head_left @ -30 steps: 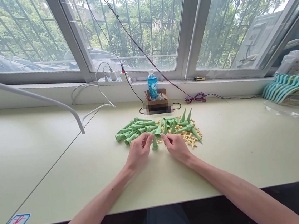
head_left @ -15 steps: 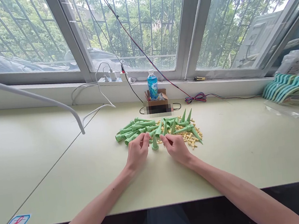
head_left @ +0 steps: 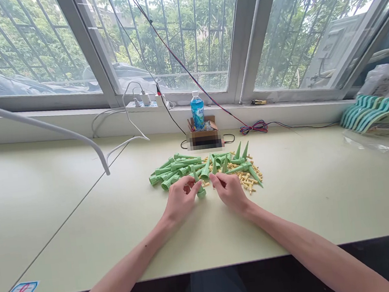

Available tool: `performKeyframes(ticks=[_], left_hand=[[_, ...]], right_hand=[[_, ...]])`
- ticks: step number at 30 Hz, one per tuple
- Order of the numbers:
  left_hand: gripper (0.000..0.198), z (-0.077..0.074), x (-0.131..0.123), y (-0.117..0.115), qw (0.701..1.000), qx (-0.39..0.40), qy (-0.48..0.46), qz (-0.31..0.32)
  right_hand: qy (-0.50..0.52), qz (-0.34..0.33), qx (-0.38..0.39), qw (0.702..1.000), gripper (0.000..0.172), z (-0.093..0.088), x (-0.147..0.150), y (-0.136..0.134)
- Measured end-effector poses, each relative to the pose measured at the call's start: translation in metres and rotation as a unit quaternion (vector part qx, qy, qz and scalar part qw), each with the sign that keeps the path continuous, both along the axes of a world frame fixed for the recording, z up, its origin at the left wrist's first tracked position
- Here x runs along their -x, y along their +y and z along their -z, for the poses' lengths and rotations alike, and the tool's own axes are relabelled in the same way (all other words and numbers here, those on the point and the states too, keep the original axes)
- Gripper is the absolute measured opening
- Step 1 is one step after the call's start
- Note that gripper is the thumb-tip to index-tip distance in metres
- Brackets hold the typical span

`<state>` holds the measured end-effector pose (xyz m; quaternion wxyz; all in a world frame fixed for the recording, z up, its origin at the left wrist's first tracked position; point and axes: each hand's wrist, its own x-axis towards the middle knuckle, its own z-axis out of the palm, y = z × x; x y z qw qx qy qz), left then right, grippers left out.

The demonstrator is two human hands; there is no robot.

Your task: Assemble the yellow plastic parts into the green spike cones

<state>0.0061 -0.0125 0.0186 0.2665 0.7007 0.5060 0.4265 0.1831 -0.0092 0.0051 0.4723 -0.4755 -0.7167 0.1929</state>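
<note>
My left hand (head_left: 180,198) is closed, thumb and fingers pinching a green plastic cone spike (head_left: 202,193). The spike leans a little, its wide collar at the bottom near the table and its tip pointing up. To its right my right hand (head_left: 232,192) is also closed, fingertips pressed together; whatever they hold is too small to make out. Just beyond both hands lies a pile of green tapered tubes (head_left: 164,170), some with cone tips standing upright. Small yellow plastic fittings (head_left: 250,187) are scattered among and beside them, mostly behind my right hand.
Behind the pile stands a small cardboard box (head_left: 207,134) with a blue bottle (head_left: 198,113). A bundled cable (head_left: 254,127) lies to its right. Teal hangers (head_left: 370,114) rest at the far right. A white curved rod (head_left: 55,126) crosses the left side.
My left hand has closed on the green cone spike, which stood upright between my hands and now tilts left. My right hand has barely moved.
</note>
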Motion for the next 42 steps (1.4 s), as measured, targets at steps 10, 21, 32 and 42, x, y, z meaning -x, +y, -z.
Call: performKeyframes(ticks=[10,21,32,42], left_hand=[[0.041,-0.002,0.002,0.003,0.995,0.085,0.021,0.038],[0.047,-0.001,-0.002,0.001,0.99,0.098,0.099,0.032],[0.051,0.003,-0.001,0.0,0.996,0.021,0.092,0.002],[0.05,0.0,-0.002,-0.002,0.997,-0.029,0.047,-0.053]], right_hand=[[0.003,0.002,0.003,1.0,0.052,-0.001,0.001,0.0],[0.008,-0.006,0.012,1.0,0.052,-0.001,0.001,-0.001],[0.023,-0.016,-0.014,0.999,0.052,-0.002,0.0,0.0],[0.048,0.112,-0.161,0.979,0.049,-0.021,-0.028,0.009]])
